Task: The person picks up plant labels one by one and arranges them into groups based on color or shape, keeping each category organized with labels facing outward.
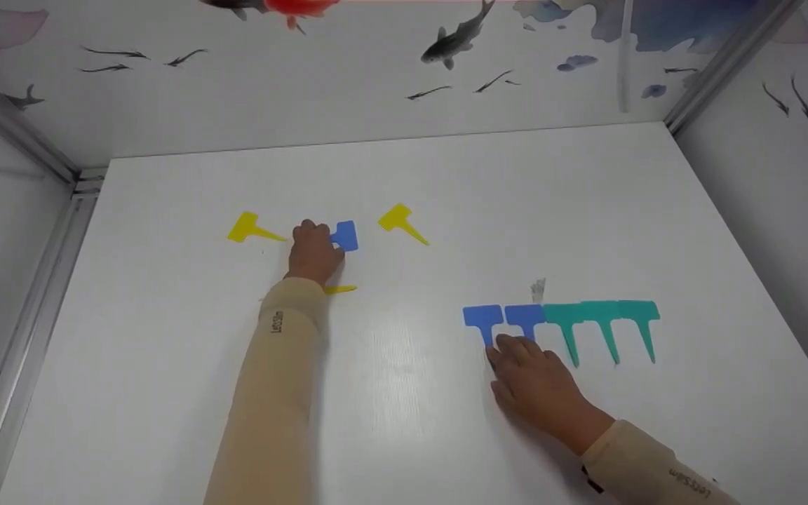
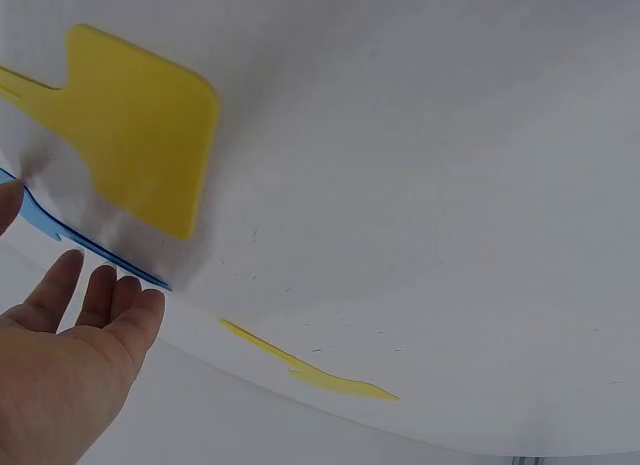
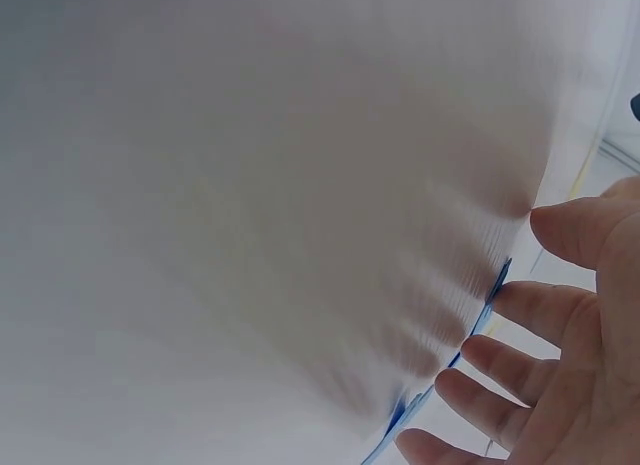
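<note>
The left hand [image 1: 314,252], fingers loosely extended, overlaps a lone blue tag [image 1: 347,236]. The right hand [image 1: 539,384], fingers outstretched, touches another blue tag [image 1: 482,315].

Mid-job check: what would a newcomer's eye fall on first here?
Likely the two blue tags and three teal tags lined up on the right of the white table, with the right hand at the blue ones. Then the left hand, farther back at a lone blue tag, between two yellow tags. A third yellow piece pokes out beside the left sleeve.
</note>
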{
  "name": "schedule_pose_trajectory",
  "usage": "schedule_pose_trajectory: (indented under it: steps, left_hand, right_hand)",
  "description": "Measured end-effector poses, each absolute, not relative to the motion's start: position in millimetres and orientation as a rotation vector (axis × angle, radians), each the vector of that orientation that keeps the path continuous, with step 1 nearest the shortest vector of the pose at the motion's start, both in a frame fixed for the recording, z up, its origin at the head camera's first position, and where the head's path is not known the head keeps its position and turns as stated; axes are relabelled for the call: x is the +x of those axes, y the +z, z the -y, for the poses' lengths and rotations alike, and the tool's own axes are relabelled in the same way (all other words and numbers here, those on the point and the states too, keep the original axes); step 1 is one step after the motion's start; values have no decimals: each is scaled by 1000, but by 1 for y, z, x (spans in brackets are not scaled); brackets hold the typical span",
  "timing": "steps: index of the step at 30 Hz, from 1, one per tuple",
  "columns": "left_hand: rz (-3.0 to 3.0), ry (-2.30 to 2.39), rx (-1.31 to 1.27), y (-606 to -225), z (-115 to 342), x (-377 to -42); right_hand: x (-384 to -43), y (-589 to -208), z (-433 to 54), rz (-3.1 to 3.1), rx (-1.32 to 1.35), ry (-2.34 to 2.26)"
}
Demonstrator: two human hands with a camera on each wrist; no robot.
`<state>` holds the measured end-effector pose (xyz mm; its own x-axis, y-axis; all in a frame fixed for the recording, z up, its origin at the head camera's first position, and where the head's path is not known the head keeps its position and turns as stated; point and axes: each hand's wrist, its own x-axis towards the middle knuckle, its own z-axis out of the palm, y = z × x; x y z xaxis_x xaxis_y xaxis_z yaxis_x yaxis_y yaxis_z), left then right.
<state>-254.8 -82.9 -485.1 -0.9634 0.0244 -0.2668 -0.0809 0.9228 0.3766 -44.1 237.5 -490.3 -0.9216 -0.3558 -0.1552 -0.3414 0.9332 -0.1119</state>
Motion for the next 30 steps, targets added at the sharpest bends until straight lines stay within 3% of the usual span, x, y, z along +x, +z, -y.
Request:
schedule_pose_trajectory:
  steps: [30]
  left_hand:
    - [-2849, 346, 212, -480, 49, -237]
  right_hand:
    - [-44, -489, -235, -2918, -525, -58]
